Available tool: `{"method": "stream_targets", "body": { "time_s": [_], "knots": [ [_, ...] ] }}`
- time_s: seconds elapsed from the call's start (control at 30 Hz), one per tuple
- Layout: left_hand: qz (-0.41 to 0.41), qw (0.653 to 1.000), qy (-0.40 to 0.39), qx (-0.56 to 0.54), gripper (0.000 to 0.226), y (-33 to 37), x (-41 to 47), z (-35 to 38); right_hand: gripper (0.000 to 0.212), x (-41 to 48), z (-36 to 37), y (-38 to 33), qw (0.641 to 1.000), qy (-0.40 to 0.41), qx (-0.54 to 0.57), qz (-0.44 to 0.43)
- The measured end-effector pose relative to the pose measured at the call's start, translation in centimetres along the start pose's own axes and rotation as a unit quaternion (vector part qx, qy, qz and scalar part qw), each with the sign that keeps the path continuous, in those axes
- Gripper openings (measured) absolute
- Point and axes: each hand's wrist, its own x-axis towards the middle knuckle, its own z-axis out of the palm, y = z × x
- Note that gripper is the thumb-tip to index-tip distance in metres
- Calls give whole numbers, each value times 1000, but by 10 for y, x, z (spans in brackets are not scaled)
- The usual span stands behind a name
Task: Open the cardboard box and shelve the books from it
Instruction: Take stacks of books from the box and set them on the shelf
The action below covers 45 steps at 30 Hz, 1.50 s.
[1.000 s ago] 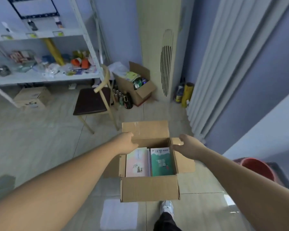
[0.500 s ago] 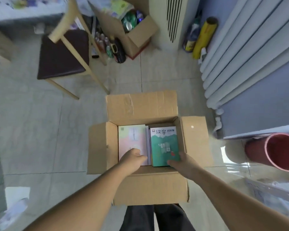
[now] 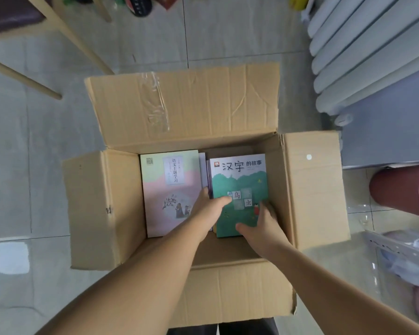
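The cardboard box (image 3: 184,110) stands on the floor with all its flaps folded out. Inside lie two stacks of books. A pink and pale-green book (image 3: 169,184) tops the left stack. A green book (image 3: 242,184) with large white-panel lettering tops the right stack. My left hand (image 3: 209,209) grips the green book's left edge, thumb on the cover and fingers down in the gap between the stacks. My right hand (image 3: 261,223) holds its near right corner. Books underneath are mostly hidden.
A wooden chair's legs (image 3: 65,32) stand at the far left. White curtain folds (image 3: 363,56) hang at the right, beside a red bucket (image 3: 402,189). A clear bin with cloth (image 3: 402,262) sits at the near right. Grey tiled floor surrounds the box.
The view has tilted down and closed in on the box. My hands left the flaps and went inside; my left hand shifted from the pink book to the green book's left edge.
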Motion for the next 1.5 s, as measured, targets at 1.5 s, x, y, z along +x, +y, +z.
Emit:
{"method": "stream_targets", "body": {
  "time_s": [1.5],
  "knots": [
    [-23,981,147,-122,57,-10,31,41,74,14,8,-8,995,46,84,26]
  ]
}}
